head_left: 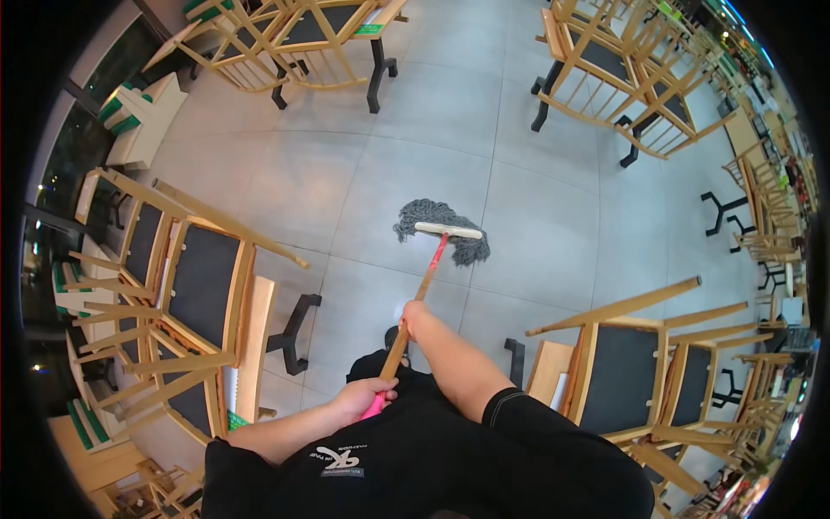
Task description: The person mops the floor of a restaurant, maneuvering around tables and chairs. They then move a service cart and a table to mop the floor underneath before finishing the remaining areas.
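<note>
A mop with a grey string head (467, 250) lies spread on the tiled floor ahead, its white crossbar (448, 231) on top. The wooden handle (399, 353), red near the head, runs back toward my body. My left hand (363, 398) is wrapped round the handle's lower end, beside a bright pink part (374, 406). Farther up the handle, my right hand (415, 318) grips it, with its fingers partly hidden. A dark shoe (396, 339) shows beside the handle.
Upturned wooden chairs rest on tables at the left (203, 275), right (616, 372), upper left (316, 24) and upper right (596, 56). Black table legs (294, 333) reach the grey tiled floor (415, 147). Benches with green cushions (125, 112) line the left windows.
</note>
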A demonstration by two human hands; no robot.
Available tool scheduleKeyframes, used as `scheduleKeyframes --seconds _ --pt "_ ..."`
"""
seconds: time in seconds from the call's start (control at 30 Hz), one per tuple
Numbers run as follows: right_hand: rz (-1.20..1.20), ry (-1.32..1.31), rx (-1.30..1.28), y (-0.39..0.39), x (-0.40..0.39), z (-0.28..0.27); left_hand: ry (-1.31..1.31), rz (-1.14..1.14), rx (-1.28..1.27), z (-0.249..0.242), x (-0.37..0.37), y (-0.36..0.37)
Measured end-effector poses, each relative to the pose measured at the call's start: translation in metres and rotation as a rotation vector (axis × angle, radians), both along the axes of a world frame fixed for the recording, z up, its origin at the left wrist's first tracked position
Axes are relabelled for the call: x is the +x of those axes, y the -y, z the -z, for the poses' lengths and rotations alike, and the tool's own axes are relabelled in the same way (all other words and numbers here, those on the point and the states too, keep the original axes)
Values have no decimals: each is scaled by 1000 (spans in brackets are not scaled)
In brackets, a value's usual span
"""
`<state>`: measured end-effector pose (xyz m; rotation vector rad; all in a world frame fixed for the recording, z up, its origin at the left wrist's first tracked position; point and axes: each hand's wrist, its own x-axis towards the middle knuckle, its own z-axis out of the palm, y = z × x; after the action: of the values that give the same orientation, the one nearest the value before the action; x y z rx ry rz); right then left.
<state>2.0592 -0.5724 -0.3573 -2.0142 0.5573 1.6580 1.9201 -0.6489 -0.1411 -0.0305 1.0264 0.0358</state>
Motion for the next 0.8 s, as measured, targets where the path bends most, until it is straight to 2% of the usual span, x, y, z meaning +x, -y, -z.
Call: scheduleKeyframes --seconds 0.1,0.4,0.6,0.7,0.8 --pt "4 47 45 -26 2 16 -57 24 -18 2 5 -30" --pt "-72 40 39 -107 46 4 -107 78 28 4 48 -113" --pt "-85 43 111 -185 114 7 -149 79 110 10 119 -183" --pt "13 -115 157 -219 152 1 -73 75 57 12 155 -221" --pt "-69 -10 56 -251 179 -15 -112 92 58 -12 187 -251"
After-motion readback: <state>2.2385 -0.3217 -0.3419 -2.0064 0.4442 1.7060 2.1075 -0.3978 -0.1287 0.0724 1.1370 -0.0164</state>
